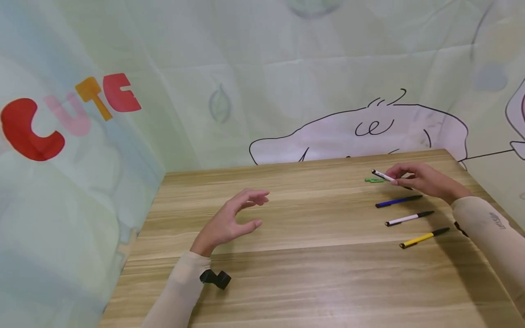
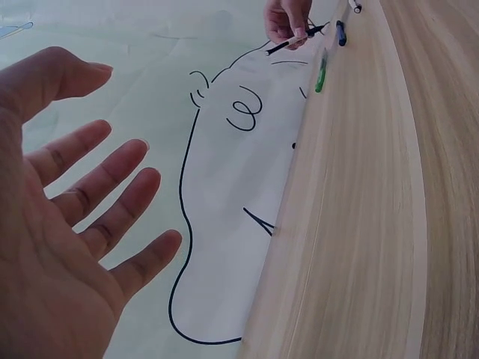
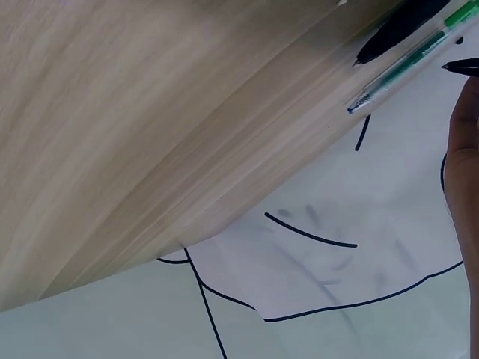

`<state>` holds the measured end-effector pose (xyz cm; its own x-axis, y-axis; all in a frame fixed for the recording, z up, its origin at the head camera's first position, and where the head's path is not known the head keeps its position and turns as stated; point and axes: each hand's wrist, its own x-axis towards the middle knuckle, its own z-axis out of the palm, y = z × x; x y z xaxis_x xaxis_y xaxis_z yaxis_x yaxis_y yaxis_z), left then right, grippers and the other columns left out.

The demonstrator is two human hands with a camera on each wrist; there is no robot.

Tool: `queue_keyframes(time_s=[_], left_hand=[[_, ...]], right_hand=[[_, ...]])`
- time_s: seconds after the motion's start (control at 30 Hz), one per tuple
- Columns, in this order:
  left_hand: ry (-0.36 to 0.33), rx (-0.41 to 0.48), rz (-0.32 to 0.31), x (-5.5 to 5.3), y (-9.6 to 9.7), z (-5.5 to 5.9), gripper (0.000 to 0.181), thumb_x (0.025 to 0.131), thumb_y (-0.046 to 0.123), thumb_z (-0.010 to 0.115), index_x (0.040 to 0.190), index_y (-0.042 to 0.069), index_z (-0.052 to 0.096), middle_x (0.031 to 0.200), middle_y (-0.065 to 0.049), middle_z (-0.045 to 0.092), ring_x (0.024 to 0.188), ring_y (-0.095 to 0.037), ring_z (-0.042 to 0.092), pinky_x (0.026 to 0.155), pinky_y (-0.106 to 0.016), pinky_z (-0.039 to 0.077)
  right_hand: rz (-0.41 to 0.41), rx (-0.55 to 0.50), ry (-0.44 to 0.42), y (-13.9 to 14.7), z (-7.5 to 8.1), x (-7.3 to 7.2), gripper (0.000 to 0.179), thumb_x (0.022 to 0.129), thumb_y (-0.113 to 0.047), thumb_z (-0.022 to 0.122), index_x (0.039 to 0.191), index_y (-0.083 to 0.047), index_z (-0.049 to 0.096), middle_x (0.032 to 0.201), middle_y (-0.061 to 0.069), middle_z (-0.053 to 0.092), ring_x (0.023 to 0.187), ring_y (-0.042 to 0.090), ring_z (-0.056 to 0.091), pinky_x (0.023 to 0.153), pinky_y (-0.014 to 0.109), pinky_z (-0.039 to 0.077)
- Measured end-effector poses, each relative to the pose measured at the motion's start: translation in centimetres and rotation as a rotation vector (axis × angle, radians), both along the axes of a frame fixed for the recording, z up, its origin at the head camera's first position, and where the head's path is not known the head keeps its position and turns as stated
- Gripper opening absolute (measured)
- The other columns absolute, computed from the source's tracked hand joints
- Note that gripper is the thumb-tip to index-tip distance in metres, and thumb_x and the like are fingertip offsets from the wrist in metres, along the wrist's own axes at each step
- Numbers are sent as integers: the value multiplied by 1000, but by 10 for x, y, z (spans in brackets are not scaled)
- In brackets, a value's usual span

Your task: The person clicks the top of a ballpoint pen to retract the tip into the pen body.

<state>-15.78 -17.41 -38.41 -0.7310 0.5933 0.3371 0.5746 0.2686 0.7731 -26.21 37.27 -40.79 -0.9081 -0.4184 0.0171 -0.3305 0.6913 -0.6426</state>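
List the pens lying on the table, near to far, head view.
Yellow ballpoint pen → white ballpoint pen → blue ballpoint pen → green pen.

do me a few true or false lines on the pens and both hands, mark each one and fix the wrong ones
1. The right hand holds a white pen. True.
2. The left hand holds a pen too. False: it holds nothing.
3. On the table, the yellow pen lies nearer the person than the blue pen. True.
4. The green pen lies between the blue and yellow pens. False: a second white pen does; the green one lies beyond the blue.
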Motion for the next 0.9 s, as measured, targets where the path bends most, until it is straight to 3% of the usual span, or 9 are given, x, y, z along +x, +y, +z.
queue_keyframes(time_s=[0.2,0.67,0.9], left_hand=[[19,15,-11,-3,4,2,66,89,3,74,148,19,49,133,0,59,123,-32,56,113,-49,43],[49,72,18,-8,21,7,64,88,2,74,146,15,51,129,-2,62,121,-26,59,110,-47,46],[53,97,21,-11,29,10,64,88,4,75,146,19,52,129,0,62,121,-22,58,110,-43,46]], right_hand=[[-40,-37,-8,-4,4,6,25,98,-25,69,122,-16,70,109,2,68,98,10,60,81,20,47],[-97,-97,-39,-16,7,14,37,99,-34,67,131,-15,64,111,4,66,101,14,60,82,25,48],[-94,-164,-27,-24,6,17,39,100,-27,66,134,-8,61,114,7,67,102,13,62,80,24,51]])
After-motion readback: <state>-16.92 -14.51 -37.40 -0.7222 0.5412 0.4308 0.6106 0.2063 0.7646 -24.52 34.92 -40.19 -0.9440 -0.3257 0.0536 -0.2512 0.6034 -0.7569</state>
